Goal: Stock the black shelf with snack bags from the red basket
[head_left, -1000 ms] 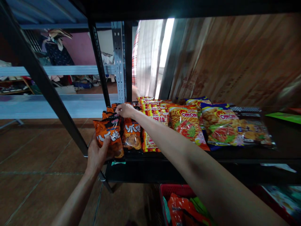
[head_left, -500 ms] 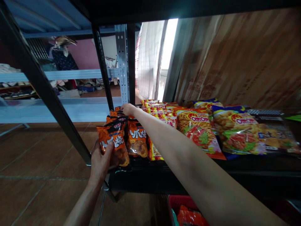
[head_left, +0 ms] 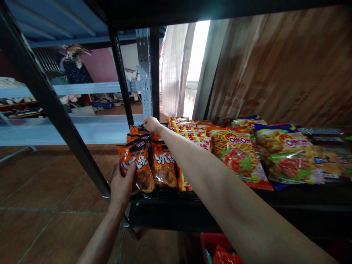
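Note:
My left hand grips the front orange snack bag at the left end of a black shelf, thumb on its face. My right hand reaches far back over the row of orange bags, its fingers curled on the rear bags; what they hold is hidden. To the right lie red-and-yellow snack bags, then larger bags marked with red labels.
A black slanted post stands left of the shelf. Cardboard lines the back wall. A red basket with bags sits below the shelf. Pale blue shelving and a tiled floor lie to the left.
The view has shifted slightly down and left, so the shelf sits further right. My right hand has reached a little deeper. The left hand keeps its grip on the front orange bag.

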Tool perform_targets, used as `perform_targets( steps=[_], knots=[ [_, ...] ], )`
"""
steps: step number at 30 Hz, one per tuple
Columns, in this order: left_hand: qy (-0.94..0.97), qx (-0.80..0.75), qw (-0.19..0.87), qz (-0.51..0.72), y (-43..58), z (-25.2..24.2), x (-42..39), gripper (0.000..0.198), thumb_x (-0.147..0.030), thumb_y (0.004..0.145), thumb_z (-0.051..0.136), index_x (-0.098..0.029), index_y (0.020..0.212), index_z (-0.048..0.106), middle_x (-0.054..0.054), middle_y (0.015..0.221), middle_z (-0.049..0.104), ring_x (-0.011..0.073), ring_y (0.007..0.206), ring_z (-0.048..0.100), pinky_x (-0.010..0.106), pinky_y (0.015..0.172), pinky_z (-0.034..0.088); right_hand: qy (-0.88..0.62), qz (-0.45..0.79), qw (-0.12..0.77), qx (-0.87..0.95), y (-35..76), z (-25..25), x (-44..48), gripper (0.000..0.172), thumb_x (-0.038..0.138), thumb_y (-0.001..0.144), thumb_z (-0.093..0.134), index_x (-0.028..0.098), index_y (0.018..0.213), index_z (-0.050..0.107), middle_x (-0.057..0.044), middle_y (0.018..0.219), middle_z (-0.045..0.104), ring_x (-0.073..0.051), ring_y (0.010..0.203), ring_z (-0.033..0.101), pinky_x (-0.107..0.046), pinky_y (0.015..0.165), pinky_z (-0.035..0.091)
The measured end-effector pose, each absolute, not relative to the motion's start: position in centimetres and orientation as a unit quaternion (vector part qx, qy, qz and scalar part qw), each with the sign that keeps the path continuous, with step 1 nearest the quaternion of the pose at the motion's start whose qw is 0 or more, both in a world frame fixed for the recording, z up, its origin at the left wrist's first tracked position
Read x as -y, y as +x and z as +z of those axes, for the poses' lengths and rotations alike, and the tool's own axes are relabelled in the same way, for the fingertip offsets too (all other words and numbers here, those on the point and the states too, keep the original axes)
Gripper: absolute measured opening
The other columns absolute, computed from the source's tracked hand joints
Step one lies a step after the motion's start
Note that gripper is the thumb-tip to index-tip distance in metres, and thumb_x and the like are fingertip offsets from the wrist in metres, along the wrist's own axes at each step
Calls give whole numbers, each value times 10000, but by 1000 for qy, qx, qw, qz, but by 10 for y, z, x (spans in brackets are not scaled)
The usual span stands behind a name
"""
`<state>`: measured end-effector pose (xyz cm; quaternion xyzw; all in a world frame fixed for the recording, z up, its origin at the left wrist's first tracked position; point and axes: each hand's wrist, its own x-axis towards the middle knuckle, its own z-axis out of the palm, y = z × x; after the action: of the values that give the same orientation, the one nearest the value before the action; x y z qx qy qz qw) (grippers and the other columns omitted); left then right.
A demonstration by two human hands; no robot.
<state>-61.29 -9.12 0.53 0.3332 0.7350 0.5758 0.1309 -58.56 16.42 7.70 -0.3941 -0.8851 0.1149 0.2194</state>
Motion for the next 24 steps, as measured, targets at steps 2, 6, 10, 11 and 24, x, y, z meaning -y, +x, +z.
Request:
perform_targets(
  steps=[2,6,10,11,24],
  knots=[
    [330,-732,128,582,-614,8,84,532,-533,773,565,-218,1201,547,73,1114,662,241,1021,615,367,916,458,-396,124,225,882,-586,78,-165,235,154,782,592,154,971,732,-70,935,739,-178,916,668,-197,776,502],
    [337,-710,136,603,-618,11,65,479,-512,776,575,-221,1156,580,55,1023,695,220,913,653,321,807,504,-409,130,236,872,-587,82,-166,257,144,803,556,165,997,723,-72,993,728,-173,977,654,-194,824,485],
    [321,-688,135,637,-622,8,48,496,-514,773,581,-219,1173,578,50,1001,706,203,849,671,289,728,519,-439,135,236,857,-586,83,-166,295,188,844,509,167,1065,702,-98,1094,702,-202,1042,639,-238,851,488],
    [315,-687,133,641,-623,6,46,495,-506,773,585,-219,1177,578,47,999,708,199,847,672,283,724,518,-446,136,233,854,-585,82,-166,306,207,853,501,166,1087,694,-105,1122,693,-209,1056,635,-248,857,488],
    [307,-654,146,676,-634,2,48,496,-403,775,616,-218,1232,565,44,1054,699,185,910,667,290,802,527,-410,76,180,891,-567,104,-128,332,453,840,519,239,964,741,-60,1039,722,-232,992,652,-288,804,500]
  ],
)
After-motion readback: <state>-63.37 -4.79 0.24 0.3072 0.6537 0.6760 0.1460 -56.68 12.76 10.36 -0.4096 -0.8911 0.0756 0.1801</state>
